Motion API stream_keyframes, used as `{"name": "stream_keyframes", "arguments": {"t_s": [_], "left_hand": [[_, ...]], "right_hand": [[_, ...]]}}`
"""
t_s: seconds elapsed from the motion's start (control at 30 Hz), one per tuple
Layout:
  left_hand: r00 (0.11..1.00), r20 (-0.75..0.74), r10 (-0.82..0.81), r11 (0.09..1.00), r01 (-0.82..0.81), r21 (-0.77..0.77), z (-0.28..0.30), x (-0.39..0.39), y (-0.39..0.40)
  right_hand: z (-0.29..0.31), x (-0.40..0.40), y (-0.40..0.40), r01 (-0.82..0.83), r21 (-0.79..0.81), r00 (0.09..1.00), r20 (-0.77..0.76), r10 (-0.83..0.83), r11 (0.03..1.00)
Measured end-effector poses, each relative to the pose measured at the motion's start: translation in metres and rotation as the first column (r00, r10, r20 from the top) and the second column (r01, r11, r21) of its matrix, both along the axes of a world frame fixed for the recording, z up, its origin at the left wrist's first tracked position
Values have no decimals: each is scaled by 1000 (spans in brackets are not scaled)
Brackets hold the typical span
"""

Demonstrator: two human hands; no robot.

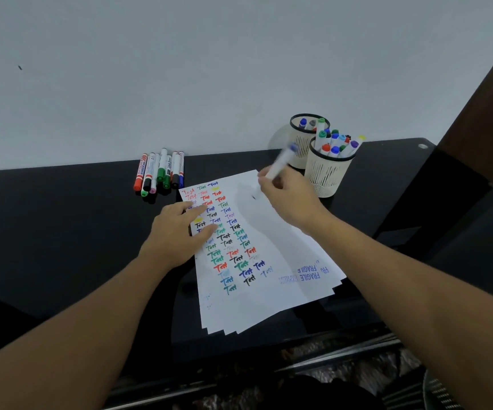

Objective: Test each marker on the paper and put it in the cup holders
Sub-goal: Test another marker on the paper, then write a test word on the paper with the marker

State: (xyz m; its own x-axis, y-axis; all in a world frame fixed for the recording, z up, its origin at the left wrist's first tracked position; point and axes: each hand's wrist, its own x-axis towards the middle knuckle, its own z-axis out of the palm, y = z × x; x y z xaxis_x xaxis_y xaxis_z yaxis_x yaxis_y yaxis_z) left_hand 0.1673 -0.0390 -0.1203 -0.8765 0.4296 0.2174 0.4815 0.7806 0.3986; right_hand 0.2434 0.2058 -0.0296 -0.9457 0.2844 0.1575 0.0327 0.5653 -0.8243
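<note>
Black glossy tabletop (62, 232) carries the paper (269, 291), which the left hand (177, 232) pins with flat, straight fingers. Right hand (291, 199) grasps a blurred white marker (277, 167), long axis tilted, blue end up toward the cup holders (326, 173), tip down at the sheet's bare upper part. For a clean mark, I judge light tip contact and steady pinning best.
</note>
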Motion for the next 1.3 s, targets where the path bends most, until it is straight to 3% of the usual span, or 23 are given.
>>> {"name": "stream_keyframes", "arguments": {"t_s": [0.13,0.27,0.57,0.73,0.87,1.3], "left_hand": [[1000,21,5,999,-6,33,-2,1,-1],[1000,25,18,1000,-18,21,-3,0,0],[1000,1,18,1000,-18,15,-6,-3,-2],[1000,1,25,1000,-25,17,-7,-5,-2],[1000,9,23,1000,-24,16,-5,-5,-1],[1000,21,21,999,-22,50,-2,-2,-2]], "right_hand": [[7,-10,1,-30,42,999,-21,31,999],[25,-21,4,-23,235,998,-58,37,972],[85,-64,52,223,473,961,-255,-110,853],[94,-88,85,360,417,932,-191,-307,834],[86,-101,99,401,406,916,-147,-374,821],[83,-114,112,344,418,932,-40,-361,841]]}}
